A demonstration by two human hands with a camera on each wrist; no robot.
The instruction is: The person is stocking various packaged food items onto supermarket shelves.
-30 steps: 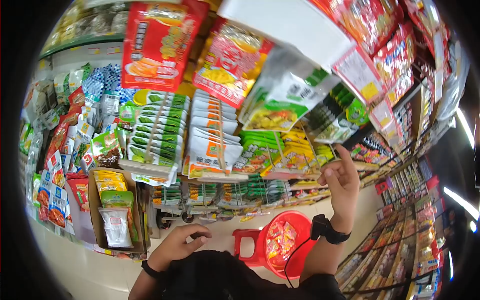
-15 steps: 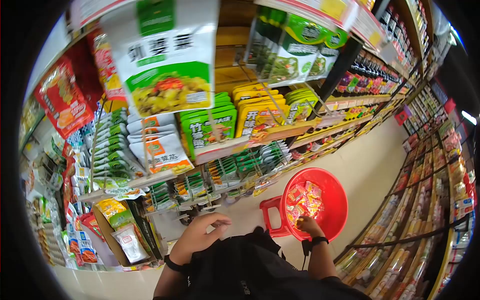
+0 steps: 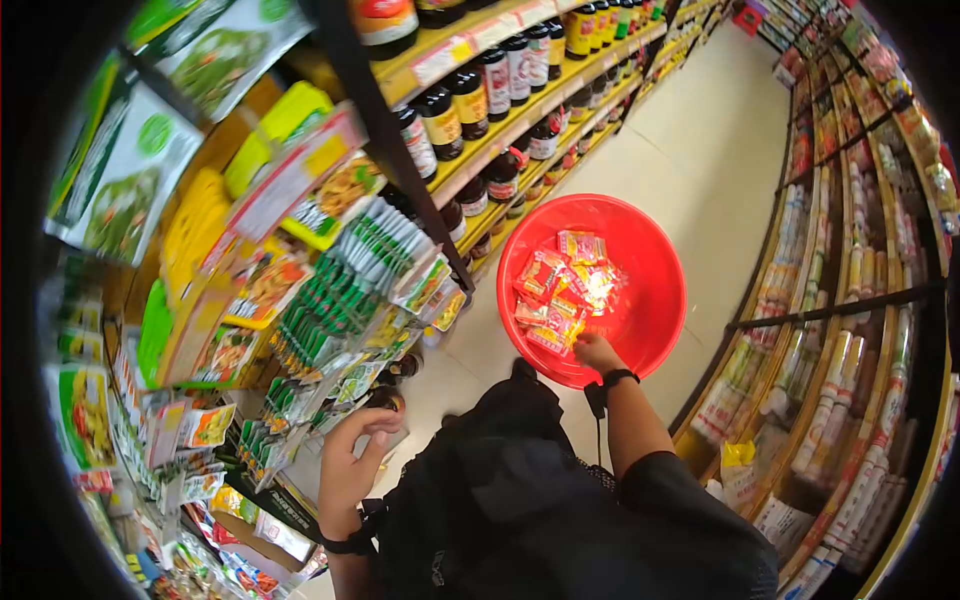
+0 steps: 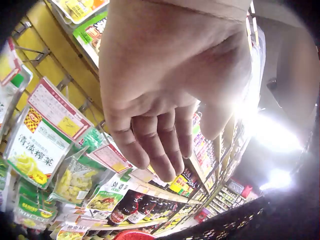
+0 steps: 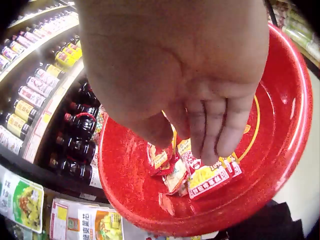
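Several small red and yellow packets [image 3: 553, 290] [image 5: 207, 180] lie loose in a red round basin [image 3: 650, 260] [image 5: 270, 175]. Over the basin's near side, my right hand [image 3: 597, 353] [image 5: 185, 85] reaches down, its fingertips at the packets. In the right wrist view the fingers are nearly straight and the thumb stands apart from them; whether the fingertips press on a packet is hard to see. My left hand [image 3: 350, 465] [image 4: 170, 80] holds nothing, its fingers loosely bent, beside the hanging packs [image 3: 330, 300] on the left.
Shelves of dark bottles [image 3: 470, 100] run behind the basin on the left. Price tags [image 3: 290, 175] and hanging packs jut out near my left side. A long rack of wrapped rolls [image 3: 840, 380] lines the right, with pale floor [image 3: 715, 170] between.
The head view has swung right and down, bringing the basin nearer the middle. My right hand went from the hanging packs down into the basin; my left hand stays low at the left.
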